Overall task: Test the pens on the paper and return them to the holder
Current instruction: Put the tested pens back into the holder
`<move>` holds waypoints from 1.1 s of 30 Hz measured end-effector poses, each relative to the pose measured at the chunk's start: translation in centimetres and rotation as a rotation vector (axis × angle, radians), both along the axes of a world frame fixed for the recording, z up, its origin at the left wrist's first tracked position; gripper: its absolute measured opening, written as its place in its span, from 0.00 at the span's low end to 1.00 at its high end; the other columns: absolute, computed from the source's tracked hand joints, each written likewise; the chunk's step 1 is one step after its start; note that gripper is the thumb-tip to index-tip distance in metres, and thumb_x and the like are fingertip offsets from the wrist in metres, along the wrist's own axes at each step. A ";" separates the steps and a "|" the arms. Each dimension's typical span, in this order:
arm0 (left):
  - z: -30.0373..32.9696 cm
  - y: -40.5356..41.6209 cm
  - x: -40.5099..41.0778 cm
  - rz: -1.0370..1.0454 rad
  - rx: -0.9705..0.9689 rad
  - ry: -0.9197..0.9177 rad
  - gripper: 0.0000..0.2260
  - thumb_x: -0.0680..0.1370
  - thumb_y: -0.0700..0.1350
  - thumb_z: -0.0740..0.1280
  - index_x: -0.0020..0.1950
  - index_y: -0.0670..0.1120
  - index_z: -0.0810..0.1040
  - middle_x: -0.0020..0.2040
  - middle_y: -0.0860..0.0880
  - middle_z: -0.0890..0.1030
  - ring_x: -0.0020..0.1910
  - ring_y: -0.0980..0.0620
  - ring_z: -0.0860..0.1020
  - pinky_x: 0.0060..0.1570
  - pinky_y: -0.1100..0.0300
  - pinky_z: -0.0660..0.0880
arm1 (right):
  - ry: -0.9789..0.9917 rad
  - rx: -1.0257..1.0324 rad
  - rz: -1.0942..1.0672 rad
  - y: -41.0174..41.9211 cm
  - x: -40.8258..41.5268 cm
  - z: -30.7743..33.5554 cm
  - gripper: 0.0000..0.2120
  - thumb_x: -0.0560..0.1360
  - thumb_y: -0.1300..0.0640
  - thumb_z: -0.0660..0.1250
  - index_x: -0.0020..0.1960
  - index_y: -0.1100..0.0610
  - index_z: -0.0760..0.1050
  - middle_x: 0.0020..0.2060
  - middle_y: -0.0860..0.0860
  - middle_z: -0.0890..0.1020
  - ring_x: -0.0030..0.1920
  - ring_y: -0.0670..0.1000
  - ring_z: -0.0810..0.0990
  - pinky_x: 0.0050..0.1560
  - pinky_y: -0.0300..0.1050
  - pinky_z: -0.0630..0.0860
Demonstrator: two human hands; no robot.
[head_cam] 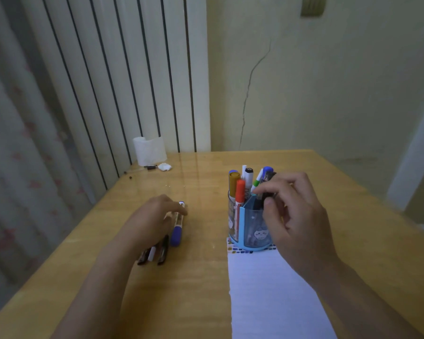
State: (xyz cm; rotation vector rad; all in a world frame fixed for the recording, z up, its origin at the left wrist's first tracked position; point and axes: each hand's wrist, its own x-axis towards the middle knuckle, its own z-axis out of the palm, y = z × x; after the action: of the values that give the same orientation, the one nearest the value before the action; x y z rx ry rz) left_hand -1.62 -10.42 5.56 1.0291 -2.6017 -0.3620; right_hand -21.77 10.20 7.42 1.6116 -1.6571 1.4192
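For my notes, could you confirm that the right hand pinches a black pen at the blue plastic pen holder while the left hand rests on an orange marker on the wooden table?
Not quite: in the head view the left hand rests on a blue-capped marker, not an orange one. The rest stands.

The right hand (296,216) hides the lower barrel of the black pen (267,189) and the holder's (251,226) right wall. The left hand (154,221) covers the upper ends of the pens (157,253) at centre left. The paper (272,294) is cut off by the bottom edge. Small specks (130,177) on the counter (201,277) remain unidentifiable.
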 end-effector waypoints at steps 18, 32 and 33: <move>-0.6 1.5 -2.3 -0.183 -0.265 0.038 0.13 0.76 0.43 0.72 0.58 0.58 0.82 0.56 0.60 0.80 0.54 0.56 0.75 0.47 0.66 0.70 | -0.057 0.159 -0.047 -0.2 -0.8 -0.2 0.12 0.76 0.65 0.67 0.45 0.48 0.80 0.42 0.41 0.77 0.36 0.48 0.76 0.34 0.38 0.71; 2.5 7.7 -4.5 -0.499 -0.219 0.617 0.11 0.73 0.45 0.76 0.54 0.48 0.84 0.43 0.56 0.80 0.43 0.56 0.80 0.42 0.62 0.75 | -0.110 0.200 0.149 -0.2 0.4 -0.2 0.10 0.74 0.41 0.68 0.49 0.46 0.78 0.40 0.38 0.77 0.34 0.47 0.75 0.32 0.33 0.66; 2.4 7.9 -4.6 -0.506 -0.211 0.622 0.11 0.73 0.45 0.76 0.54 0.48 0.84 0.43 0.56 0.80 0.42 0.56 0.79 0.43 0.63 0.75 | -0.125 0.196 0.153 -0.1 0.4 -0.2 0.10 0.74 0.41 0.68 0.48 0.46 0.78 0.39 0.38 0.78 0.34 0.48 0.75 0.32 0.34 0.67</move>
State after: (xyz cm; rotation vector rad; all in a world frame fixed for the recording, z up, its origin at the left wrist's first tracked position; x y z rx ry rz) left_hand -6.25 -2.56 7.98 0.1273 -2.2150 -0.4261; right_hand -21.40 10.05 7.25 1.8248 -1.8265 1.4985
